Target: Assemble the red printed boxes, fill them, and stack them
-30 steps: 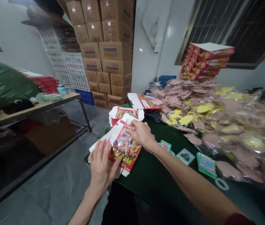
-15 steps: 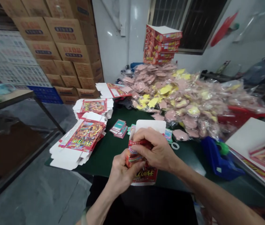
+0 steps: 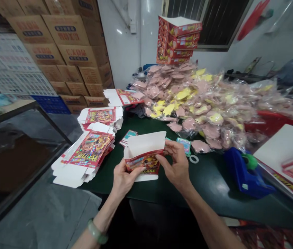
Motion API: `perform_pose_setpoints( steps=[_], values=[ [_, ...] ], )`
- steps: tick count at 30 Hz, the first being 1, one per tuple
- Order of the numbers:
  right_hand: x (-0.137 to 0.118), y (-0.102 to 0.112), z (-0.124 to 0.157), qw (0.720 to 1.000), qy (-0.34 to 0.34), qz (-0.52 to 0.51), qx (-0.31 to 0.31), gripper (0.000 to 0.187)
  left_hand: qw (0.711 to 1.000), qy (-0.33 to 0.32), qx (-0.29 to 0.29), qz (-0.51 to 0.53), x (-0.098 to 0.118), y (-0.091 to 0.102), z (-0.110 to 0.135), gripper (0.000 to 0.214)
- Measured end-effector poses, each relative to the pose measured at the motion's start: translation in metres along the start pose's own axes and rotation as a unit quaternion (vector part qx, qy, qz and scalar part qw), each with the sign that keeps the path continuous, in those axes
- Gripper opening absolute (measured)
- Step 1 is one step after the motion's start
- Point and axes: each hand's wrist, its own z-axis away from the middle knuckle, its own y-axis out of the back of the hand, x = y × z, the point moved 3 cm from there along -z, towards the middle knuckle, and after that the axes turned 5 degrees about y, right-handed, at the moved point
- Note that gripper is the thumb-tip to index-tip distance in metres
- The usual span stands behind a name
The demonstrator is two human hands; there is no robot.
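I hold a red printed cardboard box (image 3: 144,155) with a white flap standing up, above the near edge of the dark green table (image 3: 213,186). My left hand (image 3: 122,178) grips its left side, thumb on the front. My right hand (image 3: 176,164) pinches its right side. To the left lies a pile of flat unfolded boxes (image 3: 85,155) of the same print. Small teal and pink cards (image 3: 128,136) lie just behind the box.
A big heap of pink and yellow bagged items (image 3: 200,100) covers the table's back. A blue tape dispenser (image 3: 245,174) and a tape ring (image 3: 194,159) lie to the right. Folded red boxes (image 3: 177,39) stack at the back, brown cartons (image 3: 68,58) at left.
I took one flat box from the left pile, brought it in front of me and opened it into shape; the white flap now stands up. My view turned right.
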Motion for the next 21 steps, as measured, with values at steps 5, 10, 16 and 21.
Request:
perform_pose_setpoints(
  steps=[5, 10, 16, 21],
  values=[
    [-0.007, 0.004, 0.005, 0.993, 0.103, 0.045, -0.03, 0.047, 0.997, -0.064, 0.021, 0.031, 0.017, 0.0, 0.001, 0.069],
    [-0.01, 0.005, 0.006, 0.982, 0.159, 0.089, -0.054, 0.052, 0.968, -0.23, 0.104, -0.013, 0.046, 0.002, -0.007, 0.058],
    [-0.021, 0.007, -0.008, 0.981, 0.151, 0.103, -0.061, 0.031, 0.968, -0.208, 0.135, -0.03, 0.06, 0.001, -0.006, 0.02],
    [-0.028, 0.011, -0.016, 0.997, 0.022, 0.04, -0.056, 0.019, 0.977, -0.042, 0.116, 0.172, 0.061, -0.001, -0.014, 0.03]
  ],
)
